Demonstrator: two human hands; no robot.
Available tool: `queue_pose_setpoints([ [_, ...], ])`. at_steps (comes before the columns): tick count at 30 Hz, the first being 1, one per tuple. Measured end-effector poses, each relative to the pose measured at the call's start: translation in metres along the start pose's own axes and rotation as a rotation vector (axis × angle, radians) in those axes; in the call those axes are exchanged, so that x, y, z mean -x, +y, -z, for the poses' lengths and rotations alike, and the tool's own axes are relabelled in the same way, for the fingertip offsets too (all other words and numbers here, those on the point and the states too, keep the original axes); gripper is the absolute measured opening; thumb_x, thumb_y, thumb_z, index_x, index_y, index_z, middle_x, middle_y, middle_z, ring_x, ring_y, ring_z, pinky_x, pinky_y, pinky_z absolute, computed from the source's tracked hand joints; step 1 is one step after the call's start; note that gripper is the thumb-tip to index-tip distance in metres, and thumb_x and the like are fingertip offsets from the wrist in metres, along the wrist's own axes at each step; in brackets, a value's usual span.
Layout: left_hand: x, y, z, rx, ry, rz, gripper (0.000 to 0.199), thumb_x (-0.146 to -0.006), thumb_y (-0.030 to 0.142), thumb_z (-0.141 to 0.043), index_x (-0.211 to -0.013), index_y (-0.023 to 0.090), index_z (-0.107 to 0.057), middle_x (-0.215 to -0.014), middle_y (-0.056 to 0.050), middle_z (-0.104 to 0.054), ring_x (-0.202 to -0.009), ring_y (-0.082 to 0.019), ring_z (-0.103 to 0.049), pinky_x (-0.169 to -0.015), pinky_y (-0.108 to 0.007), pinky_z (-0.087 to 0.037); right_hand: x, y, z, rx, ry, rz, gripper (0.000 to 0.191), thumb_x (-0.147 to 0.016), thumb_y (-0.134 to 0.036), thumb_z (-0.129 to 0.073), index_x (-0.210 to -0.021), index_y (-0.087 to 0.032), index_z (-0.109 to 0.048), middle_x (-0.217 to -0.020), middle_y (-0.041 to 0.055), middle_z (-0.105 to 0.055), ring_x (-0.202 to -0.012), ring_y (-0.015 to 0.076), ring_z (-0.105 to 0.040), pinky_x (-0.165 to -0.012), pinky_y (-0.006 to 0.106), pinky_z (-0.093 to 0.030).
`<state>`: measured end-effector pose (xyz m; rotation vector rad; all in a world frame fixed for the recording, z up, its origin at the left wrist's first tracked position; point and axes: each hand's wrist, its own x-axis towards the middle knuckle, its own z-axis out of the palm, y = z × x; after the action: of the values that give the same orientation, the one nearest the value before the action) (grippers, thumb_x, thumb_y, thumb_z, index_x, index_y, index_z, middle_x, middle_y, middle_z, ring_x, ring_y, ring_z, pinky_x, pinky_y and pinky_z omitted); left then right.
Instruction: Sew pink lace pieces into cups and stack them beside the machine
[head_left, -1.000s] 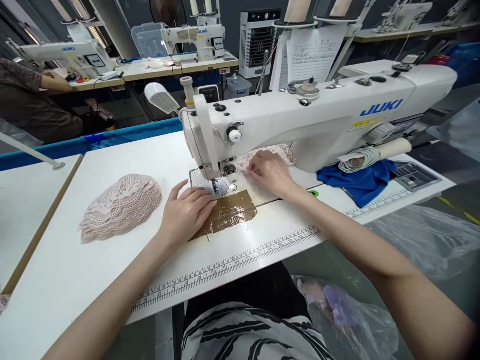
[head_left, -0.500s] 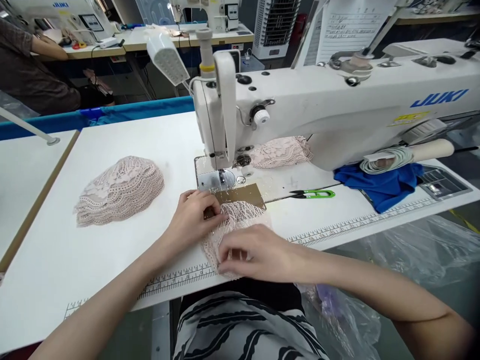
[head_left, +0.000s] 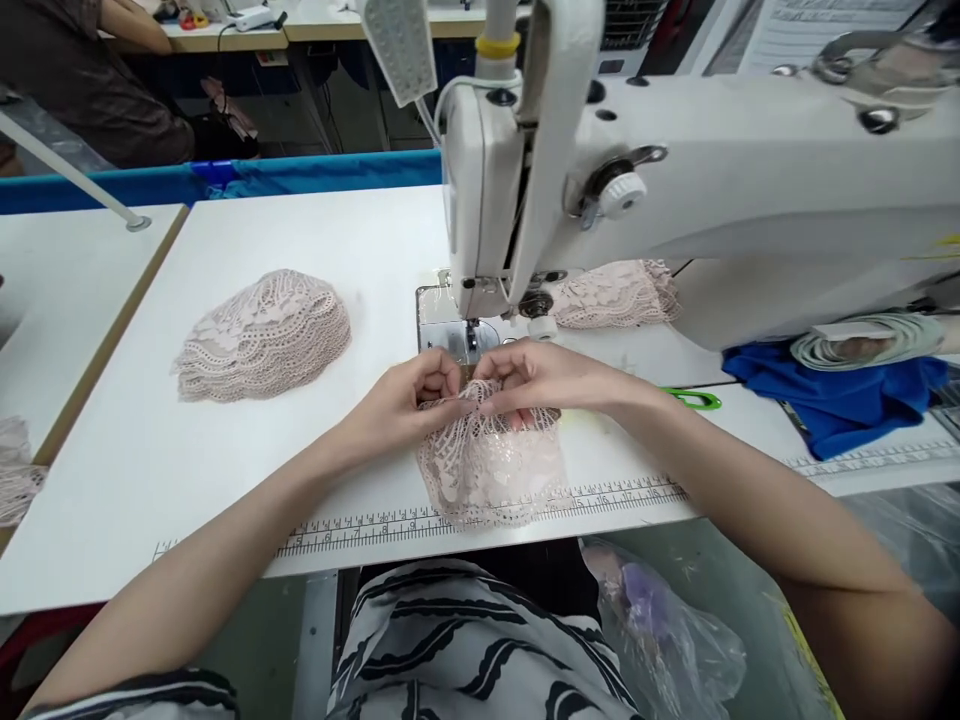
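Note:
A pale pink lace piece (head_left: 510, 470) lies over the table's front edge area, its upper edge lifted and bunched between my hands. My left hand (head_left: 424, 395) pinches that edge from the left, thumb against curled fingers. From the right, my right hand (head_left: 529, 380) pinches the same edge, the fingertips of both hands almost meeting. Just beyond them is the presser foot (head_left: 472, 338) of the white sewing machine (head_left: 495, 190); the lace is in front of it. A brown plate on the table is mostly hidden by my hands.
To the left sits a stack of pink lace pieces (head_left: 262, 335). More lace (head_left: 615, 295) lies behind the needle, under the machine arm. Green thread snips (head_left: 694, 398) and a blue cloth (head_left: 840, 390) are at the right. A person (head_left: 90, 80) sits across the table.
My right hand has moved up from the lace's lower part to its top edge, beside my left hand. The lace edge is now gathered between them. The view has shifted closer to the machine.

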<state>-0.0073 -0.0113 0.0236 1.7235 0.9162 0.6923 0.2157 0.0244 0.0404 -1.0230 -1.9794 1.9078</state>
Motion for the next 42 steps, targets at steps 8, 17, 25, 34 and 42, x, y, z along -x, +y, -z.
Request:
queue_pose_setpoints([
  [8, -0.001, -0.006, -0.011, -0.416, 0.144, -0.073, 0.023, -0.089, 0.027, -0.069, -0.093, 0.021, -0.048, -0.060, 0.010, -0.047, -0.049, -0.007, -0.044, -0.048, -0.020, -0.031, 0.007, 0.010, -0.013, 0.106, 0.261, 0.116, 0.013, -0.085, -0.030, -0.071, -0.084, -0.018, -0.065, -0.059, -0.0026, -0.065, -0.054, 0.0129, -0.063, -0.050, 0.023, -0.049],
  [17, 0.006, -0.016, -0.009, -0.976, 0.364, -0.527, 0.017, -0.100, 0.030, -0.056, -0.087, 0.019, -0.053, -0.059, 0.006, -0.061, -0.046, -0.008, -0.053, -0.047, -0.021, -0.035, 0.010, 0.022, -0.025, 0.703, 0.555, 0.572, 0.005, -0.094, -0.019, -0.060, -0.097, -0.020, -0.063, -0.067, -0.0037, -0.064, -0.055, 0.0094, -0.057, -0.050, 0.022, -0.044],
  [25, 0.007, -0.014, -0.006, -1.030, 0.310, -0.656, 0.006, -0.098, 0.018, -0.057, -0.102, 0.017, -0.060, -0.064, 0.007, -0.067, -0.046, -0.008, -0.056, -0.046, -0.024, -0.041, 0.010, 0.027, -0.028, 0.780, 0.558, 0.662, 0.014, -0.096, -0.020, -0.059, -0.110, -0.021, -0.057, -0.065, -0.0057, -0.059, -0.052, 0.0087, -0.055, -0.047, 0.021, -0.044],
  [34, 0.008, -0.012, -0.006, -1.081, 0.304, -0.685, 0.011, -0.099, 0.013, -0.052, -0.104, 0.015, -0.062, -0.057, 0.007, -0.060, -0.043, -0.007, -0.052, -0.043, -0.024, -0.038, 0.011, 0.025, -0.029, 0.805, 0.510, 0.688, 0.006, -0.095, -0.019, -0.056, -0.100, -0.021, -0.055, -0.071, -0.0053, -0.064, -0.053, 0.0075, -0.055, -0.049, 0.021, -0.043],
  [42, 0.008, -0.014, -0.007, -1.101, 0.297, -0.694, 0.023, -0.096, 0.007, -0.049, -0.113, 0.018, -0.060, -0.053, 0.010, -0.055, -0.040, -0.007, -0.045, -0.040, -0.024, -0.033, 0.011, 0.027, -0.031, 0.800, 0.509, 0.683, 0.016, -0.096, -0.021, -0.055, -0.112, -0.021, -0.051, -0.068, -0.0064, -0.061, -0.051, 0.0086, -0.055, -0.046, 0.021, -0.042],
])
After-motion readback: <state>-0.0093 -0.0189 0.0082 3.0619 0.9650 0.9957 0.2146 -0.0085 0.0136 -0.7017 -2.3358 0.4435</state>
